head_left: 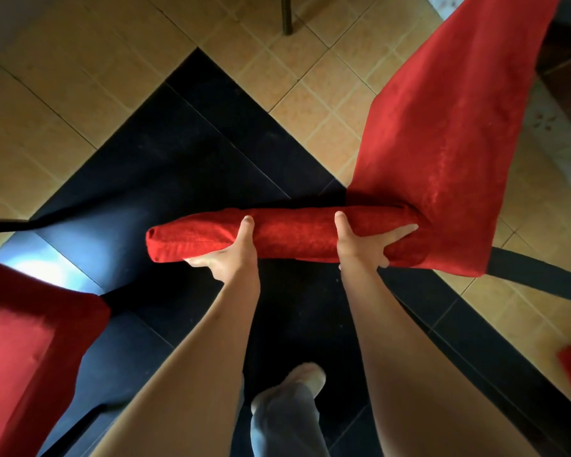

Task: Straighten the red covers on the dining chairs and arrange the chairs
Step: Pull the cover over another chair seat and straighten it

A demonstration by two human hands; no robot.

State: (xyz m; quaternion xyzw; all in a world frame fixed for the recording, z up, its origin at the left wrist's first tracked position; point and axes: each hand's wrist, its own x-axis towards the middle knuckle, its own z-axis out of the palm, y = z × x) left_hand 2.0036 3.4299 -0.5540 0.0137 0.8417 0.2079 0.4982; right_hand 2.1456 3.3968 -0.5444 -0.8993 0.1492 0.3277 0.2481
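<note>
Surroundings: tan and black tiled floor; a second red-covered chair at lower left; another red cover draped at upper right. Centre: chair back top in red cover, long axis left to right. Gripped by left hand and right hand, thumbs over the top.

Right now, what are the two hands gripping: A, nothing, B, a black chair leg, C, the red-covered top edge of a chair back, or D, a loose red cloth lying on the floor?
C: the left hand and right hand both curl around the red-covered top edge of the chair back, thumbs over it.
</note>
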